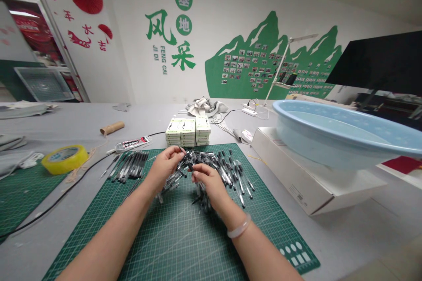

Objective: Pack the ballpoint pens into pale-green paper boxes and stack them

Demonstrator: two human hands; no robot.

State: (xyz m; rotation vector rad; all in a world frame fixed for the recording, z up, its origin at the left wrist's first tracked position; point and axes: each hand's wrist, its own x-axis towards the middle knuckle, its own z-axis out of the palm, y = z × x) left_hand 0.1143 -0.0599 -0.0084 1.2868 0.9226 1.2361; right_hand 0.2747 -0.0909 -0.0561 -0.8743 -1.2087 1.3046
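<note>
A loose pile of clear pens with black caps [227, 171] lies on the green cutting mat [171, 246]. My left hand [168, 161] is at the pile's left side, with thumb and fingers pinched together; what they hold is too small to make out. Close beside it, my right hand [209, 181] is closed on a small black pen cap [190, 167], and loose pen parts [203, 199] lie under and beside this hand. A row of pens [132, 166] is laid out left of my left hand.
Small white-and-green boxes [187, 131] are stacked behind the pile. Left are a glue tube [132, 144], yellow tape roll [65, 159], wooden handle [112, 127] and a black cable [62, 197]. At right, a blue basin [329, 140] rests on a white carton [296, 184].
</note>
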